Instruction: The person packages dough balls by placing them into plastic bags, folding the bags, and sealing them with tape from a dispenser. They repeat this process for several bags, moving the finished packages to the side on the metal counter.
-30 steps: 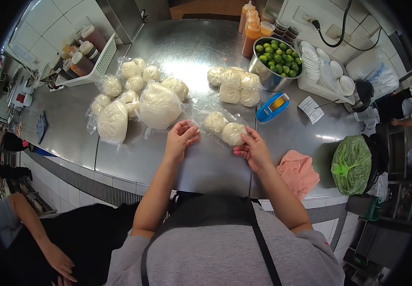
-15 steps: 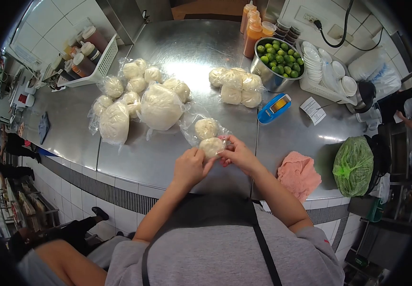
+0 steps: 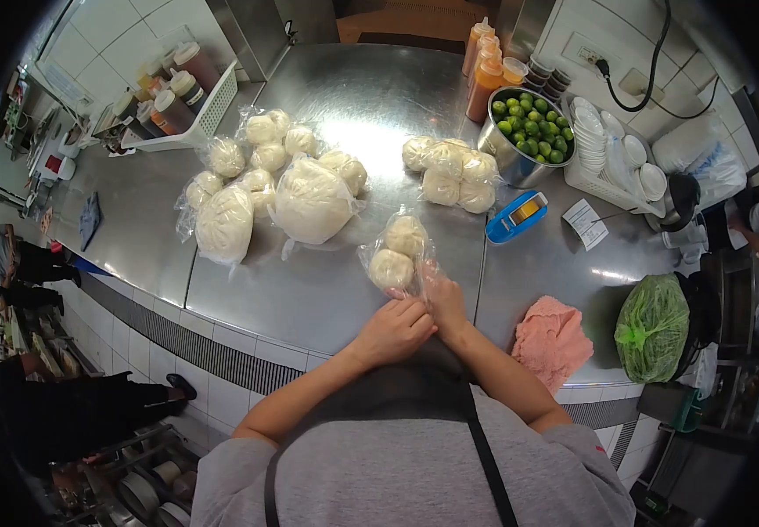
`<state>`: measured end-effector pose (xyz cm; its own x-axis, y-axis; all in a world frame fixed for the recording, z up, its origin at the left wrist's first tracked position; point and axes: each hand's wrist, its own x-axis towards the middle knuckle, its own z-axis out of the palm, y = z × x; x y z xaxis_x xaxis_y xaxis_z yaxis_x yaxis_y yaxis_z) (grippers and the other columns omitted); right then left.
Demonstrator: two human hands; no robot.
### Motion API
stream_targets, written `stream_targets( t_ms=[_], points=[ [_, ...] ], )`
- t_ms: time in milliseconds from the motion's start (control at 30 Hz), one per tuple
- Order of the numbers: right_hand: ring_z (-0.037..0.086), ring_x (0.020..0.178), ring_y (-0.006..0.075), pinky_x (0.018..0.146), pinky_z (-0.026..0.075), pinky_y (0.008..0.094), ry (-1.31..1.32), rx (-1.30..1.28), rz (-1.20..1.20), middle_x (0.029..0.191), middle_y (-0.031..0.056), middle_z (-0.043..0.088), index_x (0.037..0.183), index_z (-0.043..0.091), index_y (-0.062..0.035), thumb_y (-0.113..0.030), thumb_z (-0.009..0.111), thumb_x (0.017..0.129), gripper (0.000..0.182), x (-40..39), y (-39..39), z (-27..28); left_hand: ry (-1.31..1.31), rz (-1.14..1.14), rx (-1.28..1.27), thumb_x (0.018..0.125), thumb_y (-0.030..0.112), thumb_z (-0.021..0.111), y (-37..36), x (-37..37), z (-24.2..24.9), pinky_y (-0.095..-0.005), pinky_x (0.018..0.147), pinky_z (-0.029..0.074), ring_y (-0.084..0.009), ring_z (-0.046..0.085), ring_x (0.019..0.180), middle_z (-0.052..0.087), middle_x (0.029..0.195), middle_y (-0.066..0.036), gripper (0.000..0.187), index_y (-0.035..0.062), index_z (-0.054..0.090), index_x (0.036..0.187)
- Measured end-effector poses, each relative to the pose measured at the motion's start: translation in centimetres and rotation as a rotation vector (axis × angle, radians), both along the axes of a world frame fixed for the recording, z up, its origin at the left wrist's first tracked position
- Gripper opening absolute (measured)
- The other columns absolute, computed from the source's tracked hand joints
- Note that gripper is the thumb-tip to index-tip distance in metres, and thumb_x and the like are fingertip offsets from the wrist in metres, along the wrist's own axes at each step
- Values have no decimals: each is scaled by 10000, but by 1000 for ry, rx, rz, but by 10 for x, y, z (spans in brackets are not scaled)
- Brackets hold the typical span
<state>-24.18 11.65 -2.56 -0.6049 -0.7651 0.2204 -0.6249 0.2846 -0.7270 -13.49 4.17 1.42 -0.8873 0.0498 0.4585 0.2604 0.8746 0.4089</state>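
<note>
A clear plastic bag with two pale dough balls (image 3: 392, 269) lies on the steel table (image 3: 309, 299) close in front of me. My left hand (image 3: 395, 330) is closed at the near end of this bag, its fingers curled together. Beside it on the right, my right hand (image 3: 442, 299) grips the bag's side, with the fingertips partly behind the plastic. Farther left are two large bagged dough masses (image 3: 312, 200) and several small bagged balls (image 3: 225, 156). Beyond the bag, toward the right, sits another bag of dough balls (image 3: 451, 174).
A blue tape dispenser (image 3: 517, 217), paper slip (image 3: 586, 224), steel pot of limes (image 3: 524, 165) and pink cloth (image 3: 552, 341) are on the right, with a green bag (image 3: 651, 329) farther over. A sauce basket (image 3: 208, 119) stands back left. People stand at far left.
Both hands have moved nearer my body, from beside the closer dough ball to the bag's near end. The two balls now sit pressed together in the drawn-in bag.
</note>
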Motion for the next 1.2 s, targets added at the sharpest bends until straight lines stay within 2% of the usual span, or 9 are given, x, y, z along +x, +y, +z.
stream_targets(
  t_ms=[100,233,367,467,567,700,767,933,1200],
  points=[
    [592,612,366,514,464,440,57,271,29,684,173,592,914,515,-52,-443,653,749,446,4,24,3,-13,-2,293,728,143,651,-9,24,6,-359,692,440,-271,548,779,546,811,-101,170,46,512,743],
    [578,579,292,509,469,376,341,-32,314,650,108,563,922,569,-66,-289,684,731,316,-3,30,-3,177,662,217,744,125,626,-59,19,-21,-386,782,426,-324,534,832,583,869,-103,160,40,564,864],
    [582,608,252,524,469,353,479,-198,309,715,100,567,1043,561,-78,-269,679,729,386,-6,6,12,-25,556,104,766,126,594,-95,9,-35,-388,807,409,-310,528,852,584,859,-106,135,45,588,874],
    [583,622,260,541,474,352,383,99,356,775,113,572,1122,529,-60,-294,678,731,480,-2,4,9,-253,420,347,781,123,588,-98,15,-38,-350,721,438,-268,554,767,584,782,-92,114,43,596,862],
    [589,648,288,563,485,369,312,19,256,773,119,569,1186,480,-47,-332,667,740,560,-1,4,3,-195,634,753,786,241,629,-77,24,-18,-346,635,464,-261,560,656,561,687,-95,199,45,594,778],
    [600,696,315,595,497,379,315,-67,201,797,139,574,1232,440,-38,-352,664,741,624,1,6,-10,-413,290,41,765,348,633,-21,41,7,-363,540,479,-262,592,596,586,658,-97,326,27,581,729],
    [622,708,310,592,503,367,207,73,281,957,186,602,1274,409,-27,-303,705,722,683,-3,0,-13,-382,340,10,749,312,640,-6,34,-13,-353,517,477,-252,597,587,579,638,-88,292,39,555,691],
    [626,743,321,598,506,374,242,31,298,982,212,596,1270,398,0,-292,702,735,681,-3,-12,-12,-236,407,-22,723,199,624,-6,22,-31,-346,497,474,-244,597,576,567,618,-84,193,53,524,646],
    [631,747,341,629,512,385,327,-29,58,1022,202,604,1309,356,-5,-412,704,697,814,1,-42,25,70,103,-119,713,147,608,-1,8,12,-323,505,443,-200,548,568,493,613,-53,159,89,488,625]
  ],
)
